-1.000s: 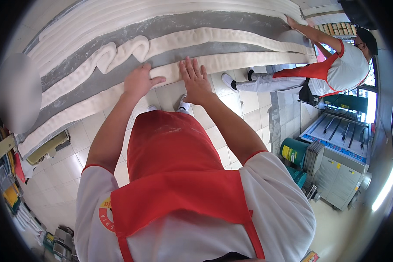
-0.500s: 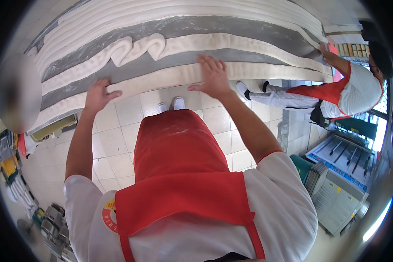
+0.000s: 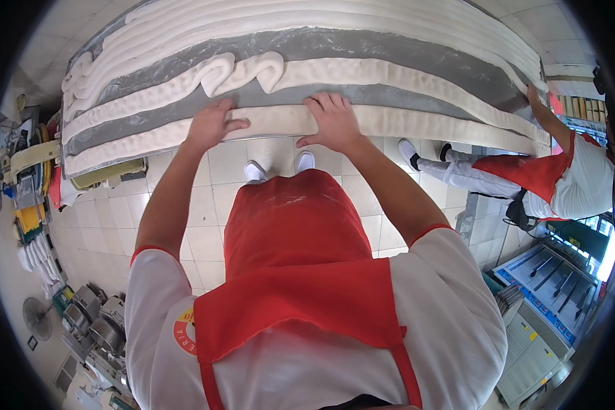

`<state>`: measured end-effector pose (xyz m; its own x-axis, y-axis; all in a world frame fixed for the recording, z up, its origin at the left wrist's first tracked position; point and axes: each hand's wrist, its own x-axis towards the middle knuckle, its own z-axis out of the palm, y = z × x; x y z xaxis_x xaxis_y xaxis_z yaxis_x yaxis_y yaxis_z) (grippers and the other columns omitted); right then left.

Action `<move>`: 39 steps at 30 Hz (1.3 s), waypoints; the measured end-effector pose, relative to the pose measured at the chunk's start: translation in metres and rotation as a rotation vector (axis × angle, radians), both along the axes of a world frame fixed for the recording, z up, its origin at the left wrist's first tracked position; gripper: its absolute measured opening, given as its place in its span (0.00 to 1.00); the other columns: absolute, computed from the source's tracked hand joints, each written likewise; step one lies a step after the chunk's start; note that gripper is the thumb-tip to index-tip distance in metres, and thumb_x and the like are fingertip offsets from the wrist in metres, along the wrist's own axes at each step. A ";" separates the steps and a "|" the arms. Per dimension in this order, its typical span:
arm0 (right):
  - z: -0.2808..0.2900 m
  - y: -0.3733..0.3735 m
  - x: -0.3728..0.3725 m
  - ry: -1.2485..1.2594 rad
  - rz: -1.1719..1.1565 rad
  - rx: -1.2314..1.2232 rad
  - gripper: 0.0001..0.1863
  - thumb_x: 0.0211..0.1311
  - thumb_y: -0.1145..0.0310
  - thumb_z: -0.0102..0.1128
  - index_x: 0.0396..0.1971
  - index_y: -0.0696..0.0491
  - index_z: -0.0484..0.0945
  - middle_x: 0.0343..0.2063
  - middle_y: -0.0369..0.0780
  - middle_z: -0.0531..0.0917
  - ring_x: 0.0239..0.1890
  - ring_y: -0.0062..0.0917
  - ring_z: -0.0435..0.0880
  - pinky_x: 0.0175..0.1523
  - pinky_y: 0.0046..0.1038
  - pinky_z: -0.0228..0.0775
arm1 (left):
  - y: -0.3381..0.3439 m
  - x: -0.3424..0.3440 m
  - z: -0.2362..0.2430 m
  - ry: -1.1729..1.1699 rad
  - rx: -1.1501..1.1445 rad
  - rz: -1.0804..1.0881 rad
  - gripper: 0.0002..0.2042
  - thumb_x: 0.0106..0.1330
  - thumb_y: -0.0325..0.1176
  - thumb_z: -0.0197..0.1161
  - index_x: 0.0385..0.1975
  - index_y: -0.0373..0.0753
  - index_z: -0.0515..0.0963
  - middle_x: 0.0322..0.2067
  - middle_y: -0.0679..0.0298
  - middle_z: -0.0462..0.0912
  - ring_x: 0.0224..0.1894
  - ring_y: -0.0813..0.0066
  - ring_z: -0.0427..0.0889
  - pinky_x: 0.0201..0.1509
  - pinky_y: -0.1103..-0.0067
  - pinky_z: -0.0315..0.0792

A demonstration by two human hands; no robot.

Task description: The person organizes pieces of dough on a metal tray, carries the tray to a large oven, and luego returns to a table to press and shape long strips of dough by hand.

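Note:
A long pale dough strip runs along the near edge of the grey table. My left hand rests across it, fingers over its far side and thumb stretched out to the right. Right of it, my right hand lies over the same strip with fingers extended and thumb apart on the near side. Behind is a second dough strip, bent into two raised folds left of the middle. Neither hand touches that one.
Several dough ropes lie side by side along the table's far part. At the right end a co-worker reaches a hand to the dough. A machine stands lower right; a fan and metal equipment lower left.
My left hand has slid right along the near strip and is closer to my right hand, which stays near the same part of the strip. The view has turned slightly left.

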<state>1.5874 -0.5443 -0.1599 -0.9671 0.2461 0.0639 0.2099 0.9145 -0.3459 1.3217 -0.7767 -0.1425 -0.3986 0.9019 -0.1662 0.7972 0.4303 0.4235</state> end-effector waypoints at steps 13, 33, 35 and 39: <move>0.007 -0.061 0.012 -0.159 -0.452 0.030 0.73 0.38 0.39 0.86 0.83 0.47 0.49 0.82 0.45 0.52 0.84 0.49 0.46 0.83 0.59 0.35 | 0.025 0.024 -0.016 -0.052 0.250 -0.234 0.24 0.67 0.56 0.71 0.56 0.49 0.84 0.35 0.59 0.77 0.41 0.55 0.80 0.49 0.62 0.75; 0.016 -0.143 -0.065 -0.457 -0.346 0.144 0.76 0.43 0.49 0.85 0.84 0.51 0.37 0.84 0.48 0.43 0.85 0.51 0.41 0.84 0.57 0.39 | -0.009 -0.028 -0.007 0.073 -0.061 -0.150 0.44 0.54 0.77 0.67 0.47 0.34 0.84 0.49 0.53 0.87 0.58 0.54 0.82 0.64 0.61 0.73; 0.011 -0.149 -0.070 -0.468 -0.316 0.163 0.78 0.41 0.46 0.86 0.84 0.53 0.36 0.84 0.50 0.42 0.85 0.51 0.41 0.84 0.57 0.39 | -0.011 -0.029 -0.010 0.044 0.011 -0.133 0.45 0.53 0.78 0.67 0.48 0.33 0.84 0.50 0.52 0.87 0.59 0.54 0.82 0.66 0.62 0.72; 0.032 -0.152 -0.087 -0.571 -0.286 0.081 0.78 0.41 0.46 0.86 0.83 0.54 0.36 0.84 0.50 0.42 0.85 0.51 0.41 0.84 0.57 0.39 | -0.027 -0.048 -0.008 0.087 0.004 -0.142 0.44 0.53 0.77 0.68 0.46 0.34 0.85 0.50 0.51 0.86 0.58 0.52 0.82 0.67 0.61 0.72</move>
<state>1.5002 -0.6961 -0.1283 -0.7514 0.5154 -0.4120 0.5799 0.8137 -0.0396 1.2738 -0.8040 -0.1501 -0.2796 0.9509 -0.1330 0.8838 0.3090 0.3513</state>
